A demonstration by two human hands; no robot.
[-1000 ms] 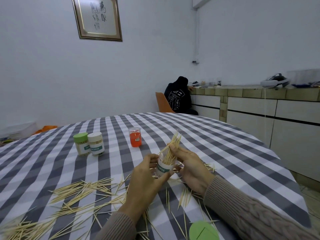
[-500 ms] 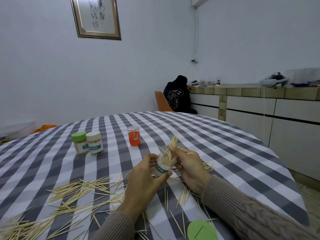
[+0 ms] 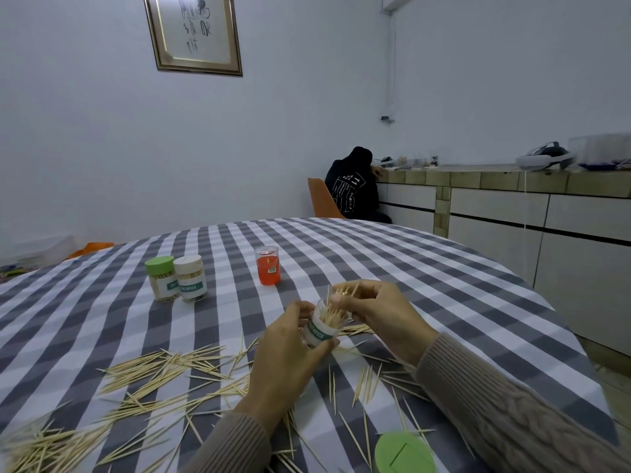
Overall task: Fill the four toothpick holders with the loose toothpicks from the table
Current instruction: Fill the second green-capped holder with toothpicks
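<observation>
A clear toothpick holder (image 3: 320,327) with a green "TOOTHPICK" label is gripped, tilted, by the left hand (image 3: 290,353) at lower centre of the frame. A bundle of toothpicks (image 3: 336,307) standing in its mouth is pinched by the right hand (image 3: 379,312). Two capped holders, a green-lidded holder (image 3: 162,278) and a white-lidded holder (image 3: 190,278), touch at centre left; an orange holder (image 3: 268,266) stands open near centre. Loose toothpicks (image 3: 153,380) are scattered over the checked tablecloth (image 3: 409,268) at lower left, and a green lid (image 3: 404,454) lies at the bottom edge. Compared with a second ago, the bundle sits deeper and the right hand is lower over the mouth.
</observation>
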